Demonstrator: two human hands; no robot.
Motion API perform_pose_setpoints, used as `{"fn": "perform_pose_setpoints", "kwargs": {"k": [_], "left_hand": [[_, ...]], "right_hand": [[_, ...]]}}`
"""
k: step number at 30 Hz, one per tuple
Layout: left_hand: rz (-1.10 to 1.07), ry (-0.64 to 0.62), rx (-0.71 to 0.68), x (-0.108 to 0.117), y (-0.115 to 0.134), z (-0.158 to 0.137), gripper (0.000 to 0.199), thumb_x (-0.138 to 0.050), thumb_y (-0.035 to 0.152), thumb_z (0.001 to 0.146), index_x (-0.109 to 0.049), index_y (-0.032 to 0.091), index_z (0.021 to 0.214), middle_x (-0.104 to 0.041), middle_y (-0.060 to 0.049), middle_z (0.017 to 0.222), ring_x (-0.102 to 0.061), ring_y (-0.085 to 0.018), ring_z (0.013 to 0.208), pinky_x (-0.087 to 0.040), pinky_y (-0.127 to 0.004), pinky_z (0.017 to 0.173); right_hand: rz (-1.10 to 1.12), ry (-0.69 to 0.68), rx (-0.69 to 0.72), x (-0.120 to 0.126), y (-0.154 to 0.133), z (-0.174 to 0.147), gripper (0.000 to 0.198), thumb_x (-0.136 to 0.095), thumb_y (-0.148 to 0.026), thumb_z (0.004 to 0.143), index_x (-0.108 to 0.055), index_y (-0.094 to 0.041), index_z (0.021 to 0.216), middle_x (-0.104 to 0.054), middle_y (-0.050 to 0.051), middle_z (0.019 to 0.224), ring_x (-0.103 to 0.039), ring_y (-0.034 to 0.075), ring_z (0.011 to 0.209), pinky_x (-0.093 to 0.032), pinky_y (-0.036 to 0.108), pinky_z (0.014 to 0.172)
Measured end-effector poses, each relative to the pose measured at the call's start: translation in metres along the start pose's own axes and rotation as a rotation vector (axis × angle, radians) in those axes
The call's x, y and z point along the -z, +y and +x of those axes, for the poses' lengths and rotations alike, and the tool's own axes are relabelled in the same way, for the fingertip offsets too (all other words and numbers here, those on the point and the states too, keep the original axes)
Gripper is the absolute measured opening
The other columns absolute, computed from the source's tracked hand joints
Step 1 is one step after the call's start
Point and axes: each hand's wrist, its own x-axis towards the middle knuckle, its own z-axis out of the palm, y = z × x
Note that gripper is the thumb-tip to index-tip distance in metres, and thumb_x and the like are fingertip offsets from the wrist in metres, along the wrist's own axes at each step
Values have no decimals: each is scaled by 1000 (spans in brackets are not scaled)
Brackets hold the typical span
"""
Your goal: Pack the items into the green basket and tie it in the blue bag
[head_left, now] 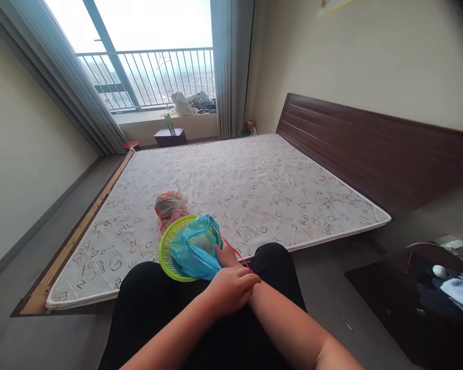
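A yellow-green plastic basket [164, 257] is tilted over my lap at the mattress edge. A thin blue plastic bag [195, 246] lies in it, with something pale showing through. My right hand [227, 255] grips the basket at its right side, thumb over the bag; its other fingers are mostly hidden. My left hand [235, 288] crosses over my right wrist with curled fingers. A thin red string [233, 246] runs from the top of the bag down to those fingers, which appear closed on it. Just behind the basket lies a knotted clear bag [170, 203] with orange and pink contents.
The bare mattress [224, 174] with printed letters fills the middle, against a dark wooden headboard [351, 133]. At lower right stands a dark cabinet [405, 293] with small items on top. A small nightstand [170, 136] stands beyond, below the window.
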Motion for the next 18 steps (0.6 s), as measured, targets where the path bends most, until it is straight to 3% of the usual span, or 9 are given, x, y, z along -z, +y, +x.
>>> {"fn": "perform_pose_setpoints", "kwargs": {"k": [2, 4, 6, 9, 13, 15, 18], "left_hand": [[-84, 116, 74, 25, -5, -14, 34, -45, 21, 98, -71, 24, 120, -74, -10, 105, -71, -21, 93, -56, -32, 81], [-146, 281, 237, 54, -18, -32, 35, -43, 26, 99, -71, 23, 118, -73, -10, 110, -70, -20, 95, -56, -32, 84], [-156, 513, 463, 83, -37, -53, 33, -44, 32, 100, -71, 23, 115, -73, -8, 113, -68, -20, 95, -55, -34, 88], [-214, 832, 721, 113, -71, -85, 33, -52, 43, 96, -69, 21, 114, -75, -6, 111, -65, -18, 83, -54, -30, 76], [-505, 1018, 823, 129, -106, -114, 53, -69, 50, 80, -63, 19, 122, -75, -8, 108, -46, -8, 51, -39, -21, 47], [-620, 1050, 824, 134, -114, -121, 61, -75, 49, 74, -61, 19, 125, -76, -8, 107, -35, -4, 43, -31, -19, 40], [-621, 1103, 803, 144, -116, -130, 59, -76, 42, 72, -62, 20, 125, -76, -8, 108, -33, -3, 42, -29, -18, 39]], "right_hand": [[17, -3, -18, 10, 0, 5, 19, -70, -37, 81, -65, -22, 92, -70, 8, 87, -67, 31, 95, -49, 37, 78], [45, -22, -37, 21, -3, 9, 23, -71, -41, 79, -62, -21, 86, -67, 4, 74, -66, 26, 77, -49, 34, 68], [83, -29, -47, 33, -9, 11, 28, -70, -44, 78, -60, -20, 91, -63, -1, 67, -61, 20, 64, -47, 30, 59], [271, 50, -25, 48, -28, 11, 36, -68, -44, 80, -54, -21, 103, -58, -5, 67, -55, 13, 55, -47, 25, 54], [772, 144, 15, 58, -75, 9, 41, -79, -33, 72, -53, -23, 102, -55, -8, 67, -54, 10, 55, -50, 23, 57], [907, 123, 23, 59, -102, 8, 43, -84, -28, 68, -54, -23, 99, -56, -8, 66, -57, 10, 58, -53, 24, 59], [1074, 160, 77, 63, -136, 2, 41, -84, -22, 69, -55, -24, 98, -58, -8, 68, -61, 10, 61, -56, 25, 65]]}}
